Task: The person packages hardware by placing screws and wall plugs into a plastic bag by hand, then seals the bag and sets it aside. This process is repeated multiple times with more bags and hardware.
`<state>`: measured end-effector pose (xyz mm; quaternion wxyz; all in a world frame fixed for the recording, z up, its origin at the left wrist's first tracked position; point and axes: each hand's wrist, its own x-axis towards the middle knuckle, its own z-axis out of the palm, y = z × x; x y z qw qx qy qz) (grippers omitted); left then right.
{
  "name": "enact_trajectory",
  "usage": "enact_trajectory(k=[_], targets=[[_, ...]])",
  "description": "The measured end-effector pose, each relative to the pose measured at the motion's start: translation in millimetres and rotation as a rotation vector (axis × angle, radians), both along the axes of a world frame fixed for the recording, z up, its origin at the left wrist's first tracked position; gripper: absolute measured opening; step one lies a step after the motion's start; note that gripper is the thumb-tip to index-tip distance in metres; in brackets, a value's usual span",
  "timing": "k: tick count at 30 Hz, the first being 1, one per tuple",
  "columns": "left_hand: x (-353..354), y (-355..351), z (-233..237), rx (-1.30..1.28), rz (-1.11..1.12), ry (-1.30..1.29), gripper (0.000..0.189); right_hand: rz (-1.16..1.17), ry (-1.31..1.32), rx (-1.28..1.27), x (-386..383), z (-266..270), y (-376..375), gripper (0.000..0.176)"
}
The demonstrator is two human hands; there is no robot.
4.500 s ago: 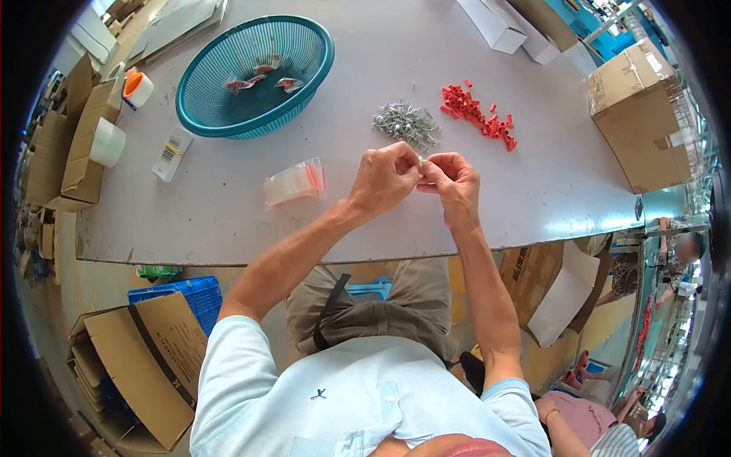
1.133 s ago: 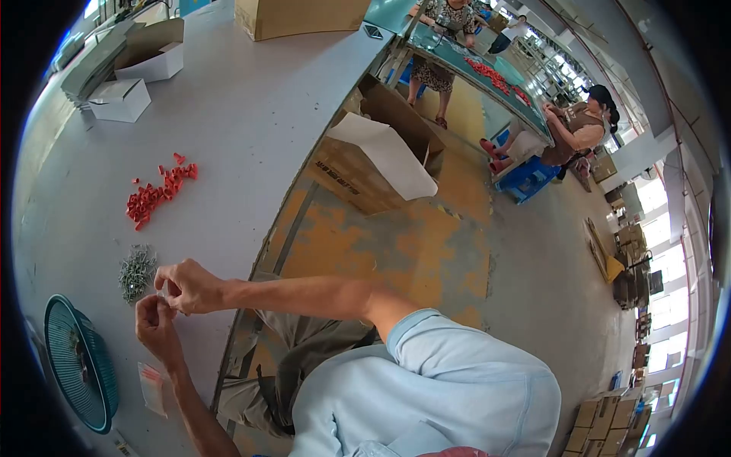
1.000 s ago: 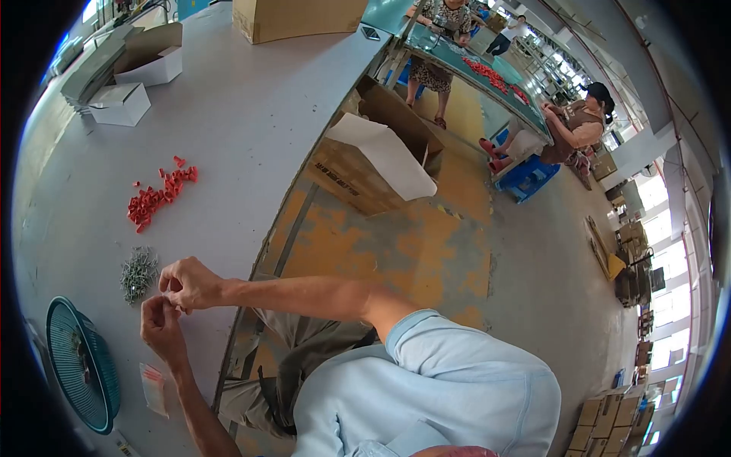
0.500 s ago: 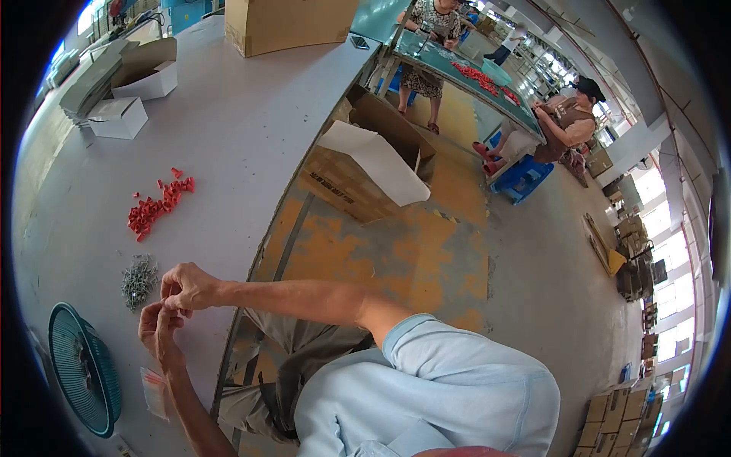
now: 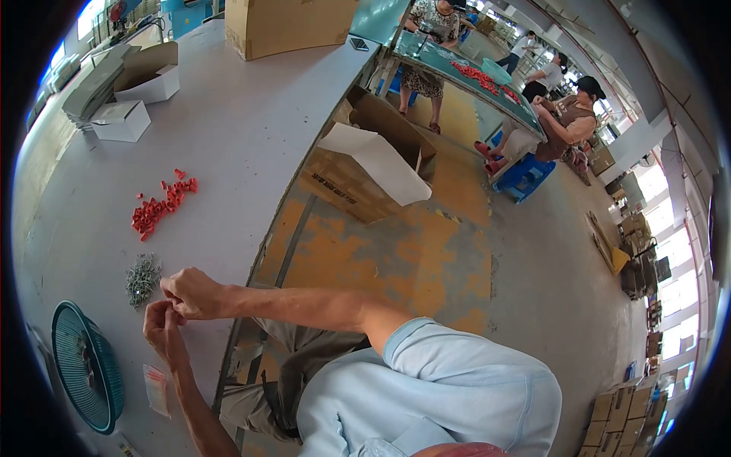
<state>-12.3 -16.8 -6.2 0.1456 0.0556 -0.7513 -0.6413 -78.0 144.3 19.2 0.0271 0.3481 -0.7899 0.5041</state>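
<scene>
My right hand (image 5: 199, 294) and my left hand (image 5: 162, 329) meet at the table's edge, fingertips pressed together. Both are closed in a pinch, and whatever is between the fingers is too small or hidden to make out. Just beyond my right hand lies a small heap of thin silvery metal pieces (image 5: 142, 279), perhaps screws or pins. Farther up the table is a loose pile of small red plastic parts (image 5: 156, 215). Beside my left forearm lies a clear plastic bag (image 5: 157, 390) with orange-red markings. A teal plastic basket (image 5: 116, 381) with a few dark items inside stands to its left.
White cardboard boxes (image 5: 122, 122) and a large brown carton (image 5: 293, 27) stand on the table (image 5: 228, 145). An open carton (image 5: 343, 179) is on the floor beside it. Co-workers (image 5: 567, 122) are at a green table (image 5: 487, 91) with red parts. A phone (image 5: 359, 43) lies at the far corner.
My right hand has turned, its fingers curling more tightly over my left fingertips. Both hands stay together in nearly the same place. Another person has come into view behind the green table.
</scene>
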Motion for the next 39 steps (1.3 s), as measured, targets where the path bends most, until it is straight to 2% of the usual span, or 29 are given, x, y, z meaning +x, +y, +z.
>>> enact_trajectory(k=[2,4,5,6,7,8,9,11,13,16,18,20,21,23,24,26,28,29,31,34,39], targets=[[-1,-7,-1,0.187,-0.024,-0.002,0.008,0.024,0.011,-0.041,2,-2,1,0.014],[0,-10,1,0.196,-0.019,0.000,0.008,0.016,0.019,-0.157,9,2,8,0.015],[8,-8,13,0.189,0.001,-0.060,0.008,0.046,0.005,-0.097,10,11,19,0.018],[6,0,26,0.189,0.038,-0.105,0.007,0.027,0.155,-0.206,-4,-12,25,0.016],[7,-2,29,0.229,-0.010,-0.101,0.005,0.007,-0.022,-0.210,-9,-9,38,0.013],[3,-3,23,0.277,0.011,-0.098,0.005,-0.015,-0.032,-0.083,-23,-8,56,0.010],[0,-5,16,0.284,0.030,-0.087,0.005,-0.037,-0.080,-0.105,-36,-10,77,0.009],[-3,-11,5,0.350,-0.012,-0.097,0.005,-0.234,-0.013,0.066,-64,-8,117,0.011],[-2,-7,6,0.347,0.019,-0.102,0.004,-0.351,-0.041,0.110,-103,-14,150,0.012],[-1,-4,13,0.315,-0.002,-0.102,0.004,-0.374,-0.036,0.189,-154,-7,162,0.017],[-1,0,17,0.316,0.032,-0.097,0.004,-0.345,0.143,0.316,-176,3,150,0.031],[0,-1,16,0.298,0.029,-0.086,0.002,-0.313,0.088,0.349,-204,-5,128,0.047],[1,-1,18,0.258,0.038,-0.087,0.002,-0.307,0.136,0.293,-219,-16,116,0.056],[0,0,15,0.243,0.039,-0.082,0.001,-0.391,0.272,0.415,-238,-23,91,0.074],[0,-1,14,0.207,0.051,-0.096,0.002,-0.386,0.162,0.445,-231,-9,85,0.073],[-3,-1,6,0.284,0.034,-0.088,0.005,-0.451,0.164,0.614,-243,-15,74,0.062],[-4,4,12,0.280,0.020,-0.092,0.006,-0.447,0.031,0.619,-238,-8,75,0.052],[-3,1,12,0.271,0.053,-0.101,0.007,-0.454,0.035,0.623,-236,-8,69,0.052],[-5,-1,7,0.285,0.043,-0.096,0.007,-0.443,0.036,0.668,-242,-15,71,0.040],[-7,-6,1,0.286,0.043,-0.096,0.007,-0.376,-0.081,0.723,-251,-21,70,0.034],[-7,-3,5,0.274,0.044,-0.099,0.007,-0.353,-0.055,0.838,-244,-2,65,0.035]])
